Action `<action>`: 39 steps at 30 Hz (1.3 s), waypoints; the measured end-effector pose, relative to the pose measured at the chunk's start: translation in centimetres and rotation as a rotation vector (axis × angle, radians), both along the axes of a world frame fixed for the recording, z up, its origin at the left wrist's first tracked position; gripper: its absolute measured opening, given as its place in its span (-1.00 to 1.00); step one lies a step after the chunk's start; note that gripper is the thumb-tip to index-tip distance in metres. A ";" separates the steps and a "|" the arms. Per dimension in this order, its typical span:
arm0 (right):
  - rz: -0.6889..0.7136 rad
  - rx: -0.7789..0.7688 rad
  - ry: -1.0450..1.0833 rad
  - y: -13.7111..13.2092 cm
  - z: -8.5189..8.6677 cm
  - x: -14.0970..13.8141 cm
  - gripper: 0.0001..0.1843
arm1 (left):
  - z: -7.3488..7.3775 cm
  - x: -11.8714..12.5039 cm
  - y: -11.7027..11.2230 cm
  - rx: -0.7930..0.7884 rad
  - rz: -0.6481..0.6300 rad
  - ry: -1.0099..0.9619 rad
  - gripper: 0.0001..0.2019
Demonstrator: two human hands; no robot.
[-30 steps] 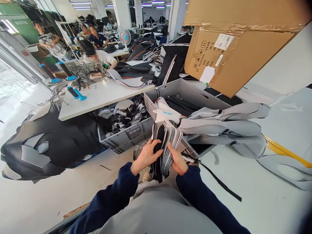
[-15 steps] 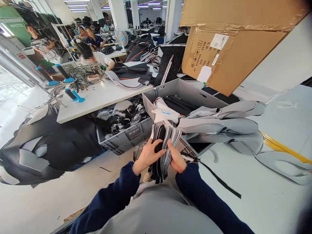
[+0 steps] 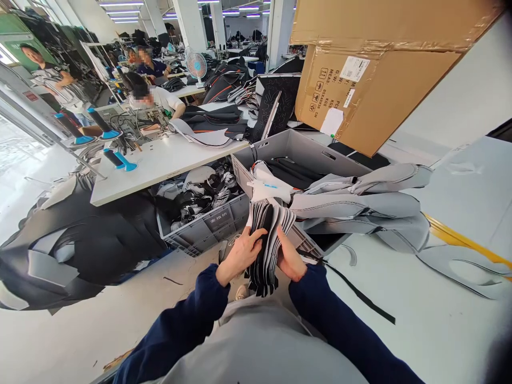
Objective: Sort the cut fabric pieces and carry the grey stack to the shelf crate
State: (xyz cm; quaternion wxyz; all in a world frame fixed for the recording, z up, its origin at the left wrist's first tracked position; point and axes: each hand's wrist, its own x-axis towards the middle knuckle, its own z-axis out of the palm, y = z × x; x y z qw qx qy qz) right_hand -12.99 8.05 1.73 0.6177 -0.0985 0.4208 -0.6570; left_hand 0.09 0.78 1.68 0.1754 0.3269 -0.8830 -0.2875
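Two hands closed on one stack of cut pieces [image 3: 267, 245]: left hand [image 3: 240, 255] gripping its left side, right hand [image 3: 290, 260] its right. Held upright just before a grey crate [image 3: 298, 152], above the lap.

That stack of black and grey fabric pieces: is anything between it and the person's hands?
Nothing visible. The left hand and the right hand both grip the fanned stack of fabric pieces directly, one on each side, in front of the grey crate.
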 end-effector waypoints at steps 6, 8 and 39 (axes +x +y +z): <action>0.074 -0.011 -0.018 -0.2 0.3 -0.1 -0.44 | 0.1 -0.1 -0.3 0.066 0.009 -0.024 -0.53; 0.076 -0.019 -0.012 -0.3 0.2 -0.1 -0.44 | 0.2 -0.2 -0.4 0.077 0.023 -0.029 -0.52; 0.225 -0.050 0.026 -2.5 -1.4 -0.9 -0.41 | 0.3 -0.2 -1.4 0.163 0.097 -0.064 -0.48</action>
